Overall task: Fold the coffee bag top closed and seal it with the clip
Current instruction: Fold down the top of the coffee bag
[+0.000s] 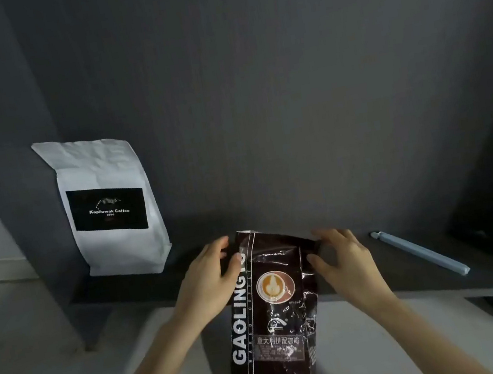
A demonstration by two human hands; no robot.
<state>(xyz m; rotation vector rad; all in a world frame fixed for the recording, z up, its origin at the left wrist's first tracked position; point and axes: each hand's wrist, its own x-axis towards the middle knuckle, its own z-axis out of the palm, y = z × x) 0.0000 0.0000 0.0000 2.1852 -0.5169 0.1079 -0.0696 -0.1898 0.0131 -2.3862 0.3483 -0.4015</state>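
Dark brown coffee bag (pixel 274 317) stands upright in front of me on the pale counter (pixel 41 361), glossy, crinkled, w/ white lettering and a latte picture. My left hand (pixel 211 278) pinches its top left corner, thumb on the front; my right hand (pixel 342 259) grips the top right edge, fingers curled. Top is bent back. Blue clip (pixel 419 252) lies on the dark shelf (pixel 380 279), right, apart from the bag. White bag (pixel 107 207) stands back left, open room between.

We count two coffee bags, one dark (pixel 271 317) and one white (pixel 107 207), one clip (pixel 419 252), and two hands, left (pixel 210 275) and right (pixel 344 260).
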